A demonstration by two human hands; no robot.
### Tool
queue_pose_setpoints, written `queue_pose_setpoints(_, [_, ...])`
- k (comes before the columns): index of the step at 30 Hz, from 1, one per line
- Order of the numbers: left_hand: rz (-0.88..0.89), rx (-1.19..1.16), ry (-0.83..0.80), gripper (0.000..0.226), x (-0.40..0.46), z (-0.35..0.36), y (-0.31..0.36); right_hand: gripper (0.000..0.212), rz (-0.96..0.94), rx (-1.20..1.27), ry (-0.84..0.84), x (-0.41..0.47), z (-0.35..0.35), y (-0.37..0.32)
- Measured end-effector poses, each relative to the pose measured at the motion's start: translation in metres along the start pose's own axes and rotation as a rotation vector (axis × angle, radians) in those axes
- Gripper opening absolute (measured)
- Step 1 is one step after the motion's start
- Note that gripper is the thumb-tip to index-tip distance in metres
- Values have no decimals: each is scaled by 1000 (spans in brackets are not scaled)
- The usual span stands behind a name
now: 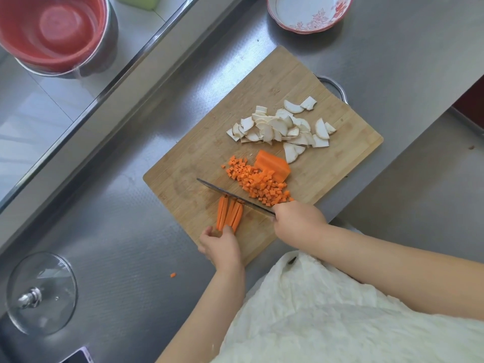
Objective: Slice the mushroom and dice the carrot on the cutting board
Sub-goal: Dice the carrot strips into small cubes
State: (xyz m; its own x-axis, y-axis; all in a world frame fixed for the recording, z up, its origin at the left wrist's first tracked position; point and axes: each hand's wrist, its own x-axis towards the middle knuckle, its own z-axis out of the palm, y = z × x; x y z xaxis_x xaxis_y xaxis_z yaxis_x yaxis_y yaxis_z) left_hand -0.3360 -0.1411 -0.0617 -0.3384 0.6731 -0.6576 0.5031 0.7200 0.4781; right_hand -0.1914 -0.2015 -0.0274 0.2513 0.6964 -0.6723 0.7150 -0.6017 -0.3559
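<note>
Your left hand [219, 242] pinches the stiff carrot sticks [229, 214] at their near ends; your right hand [298, 218] grips the knife [233, 196]. Expect rolling.

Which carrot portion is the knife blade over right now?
The bundle of carrot sticks at the board's near edge, steadied by the left hand; the diced heap and uncut chunk lie beyond.
</note>
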Motion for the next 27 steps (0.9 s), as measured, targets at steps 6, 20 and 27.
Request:
queue_pose_setpoints(6, [679,650,-116,92,19,-12,-12,19,7,14,7,0,0,1])
queue_pose_setpoints(20, [837,672,-127,63,31,-8,-9,26,-7,6,60,-5,0,-5])
queue_pose_setpoints(27, [1257,657,-84,27,43,-6,-12,18,-94,-140,109,-17,-11,-17])
